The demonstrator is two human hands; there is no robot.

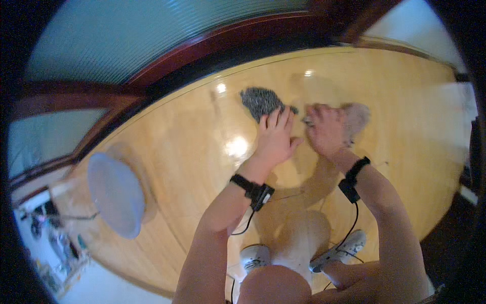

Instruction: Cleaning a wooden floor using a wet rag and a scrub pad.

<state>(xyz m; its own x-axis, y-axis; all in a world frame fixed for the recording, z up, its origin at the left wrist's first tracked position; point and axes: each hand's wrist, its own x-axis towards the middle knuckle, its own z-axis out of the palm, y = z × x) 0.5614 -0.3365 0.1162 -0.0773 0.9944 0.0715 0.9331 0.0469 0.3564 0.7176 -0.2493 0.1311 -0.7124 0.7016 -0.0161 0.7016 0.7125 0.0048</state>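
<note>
On the light wooden floor (182,133) lies a dark grey fluffy cloth (261,100), with the fingers of my left hand (276,133) spread over its lower edge. My right hand (325,127) is pressed down at the left side of a paler, pinkish-grey cloth (356,118); its fingers look bent, and whether they grip the cloth is unclear. A small gap parts the two hands. Black straps with small boxes and cables circle both wrists.
A pale blue plastic basin (115,195) stands on the left. Dark-framed doors with ribbed glass panels (152,34) run along the floor's far edge. My shoes (256,255) and a knee are at the bottom. Assorted items (57,243) lie at the lower left.
</note>
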